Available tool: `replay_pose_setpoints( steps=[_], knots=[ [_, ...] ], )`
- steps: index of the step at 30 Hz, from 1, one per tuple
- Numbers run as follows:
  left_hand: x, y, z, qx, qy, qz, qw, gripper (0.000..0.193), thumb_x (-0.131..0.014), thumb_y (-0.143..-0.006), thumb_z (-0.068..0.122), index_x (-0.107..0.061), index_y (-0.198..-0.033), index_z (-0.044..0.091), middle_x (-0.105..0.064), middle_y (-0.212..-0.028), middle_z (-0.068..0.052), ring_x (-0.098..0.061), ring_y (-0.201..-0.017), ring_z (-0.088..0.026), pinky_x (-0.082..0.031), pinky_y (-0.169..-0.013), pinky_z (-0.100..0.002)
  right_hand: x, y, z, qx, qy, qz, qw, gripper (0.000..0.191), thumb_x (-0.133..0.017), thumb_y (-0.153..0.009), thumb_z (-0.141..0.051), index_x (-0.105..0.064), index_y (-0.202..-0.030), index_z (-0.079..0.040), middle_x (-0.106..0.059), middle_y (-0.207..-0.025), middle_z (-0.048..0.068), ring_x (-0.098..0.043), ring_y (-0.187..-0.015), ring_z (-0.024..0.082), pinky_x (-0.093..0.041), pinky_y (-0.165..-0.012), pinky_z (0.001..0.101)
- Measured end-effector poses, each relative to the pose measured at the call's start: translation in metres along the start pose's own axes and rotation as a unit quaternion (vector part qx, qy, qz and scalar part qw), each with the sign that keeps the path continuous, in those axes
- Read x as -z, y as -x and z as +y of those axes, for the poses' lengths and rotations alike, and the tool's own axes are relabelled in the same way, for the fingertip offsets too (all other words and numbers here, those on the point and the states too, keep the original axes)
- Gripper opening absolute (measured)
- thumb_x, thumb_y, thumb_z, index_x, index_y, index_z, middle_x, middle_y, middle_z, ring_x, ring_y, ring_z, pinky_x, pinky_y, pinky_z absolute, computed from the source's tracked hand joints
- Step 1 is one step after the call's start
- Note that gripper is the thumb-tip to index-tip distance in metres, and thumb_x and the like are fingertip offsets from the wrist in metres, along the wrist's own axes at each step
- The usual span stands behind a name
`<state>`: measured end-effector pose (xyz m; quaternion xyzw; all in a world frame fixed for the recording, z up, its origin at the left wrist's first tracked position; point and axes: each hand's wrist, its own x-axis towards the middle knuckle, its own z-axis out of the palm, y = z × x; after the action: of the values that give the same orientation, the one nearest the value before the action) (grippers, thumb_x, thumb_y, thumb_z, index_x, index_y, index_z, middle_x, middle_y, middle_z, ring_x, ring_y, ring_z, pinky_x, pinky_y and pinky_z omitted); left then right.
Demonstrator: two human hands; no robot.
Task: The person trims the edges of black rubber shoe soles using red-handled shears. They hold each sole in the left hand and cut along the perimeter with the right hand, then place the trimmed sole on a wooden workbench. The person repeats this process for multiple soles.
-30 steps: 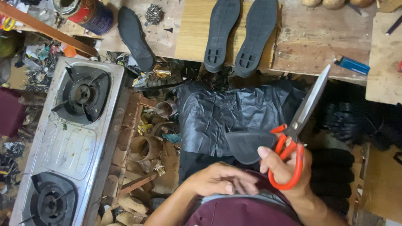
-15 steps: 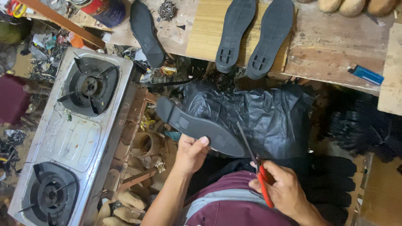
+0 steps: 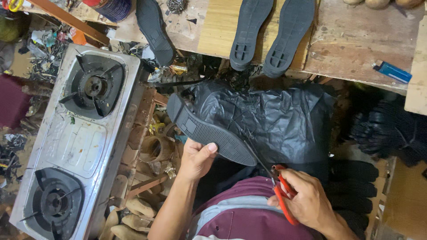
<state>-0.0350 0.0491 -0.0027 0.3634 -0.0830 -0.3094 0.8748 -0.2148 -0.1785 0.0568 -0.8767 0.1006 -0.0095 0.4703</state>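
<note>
Both hands engaged: our left hand (image 3: 195,158) clamps the black shoe sole (image 3: 209,131) above the lap, our right hand (image 3: 307,202) grips red-handled scissors (image 3: 278,186) at its edge, trimming underway; steady blade alignment needed.

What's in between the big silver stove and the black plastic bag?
In the head view, between the stove and the black bag lie brown scraps and wooden shoe forms, plus the left hand holding a black sole.

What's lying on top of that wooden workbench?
On the workbench lie three black shoe soles tread up, a blue lighter, a paint can. Whatever sits beneath the soles is covered.
</note>
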Motion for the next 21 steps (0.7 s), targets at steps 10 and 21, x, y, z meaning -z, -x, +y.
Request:
replay_pose_setpoints(
  steps=[10, 21],
  knots=[
    [0.016, 0.006, -0.009, 0.028, -0.037, 0.006, 0.999, 0.046, -0.072, -0.093, 0.002, -0.055, -0.135, -0.001, -0.069, -0.123, -0.012, -0.067, -0.110, -0.024, -0.054, -0.095, -0.039, -0.004, 0.007, 0.014, -0.013, -0.042, -0.019, 0.999, 0.042, -0.094, -0.064, -0.031, -0.064, -0.073, -0.003, -0.070, -0.057, 0.002, -0.067, -0.050, 0.014, -0.051, -0.049, 0.0309],
    [-0.022, -0.013, -0.007, 0.004, 0.027, -0.028, 0.999, 0.059, -0.072, -0.099, 0.020, -0.047, -0.148, 0.001, -0.062, -0.138, -0.013, -0.062, -0.125, -0.026, -0.049, -0.108, -0.043, -0.017, 0.003, 0.010, -0.021, -0.114, 0.022, 0.993, 0.026, -0.083, -0.073, -0.015, -0.070, -0.091, 0.000, -0.061, -0.055, 0.003, -0.059, -0.045, 0.012, -0.046, -0.043, 0.0305]
  ],
)
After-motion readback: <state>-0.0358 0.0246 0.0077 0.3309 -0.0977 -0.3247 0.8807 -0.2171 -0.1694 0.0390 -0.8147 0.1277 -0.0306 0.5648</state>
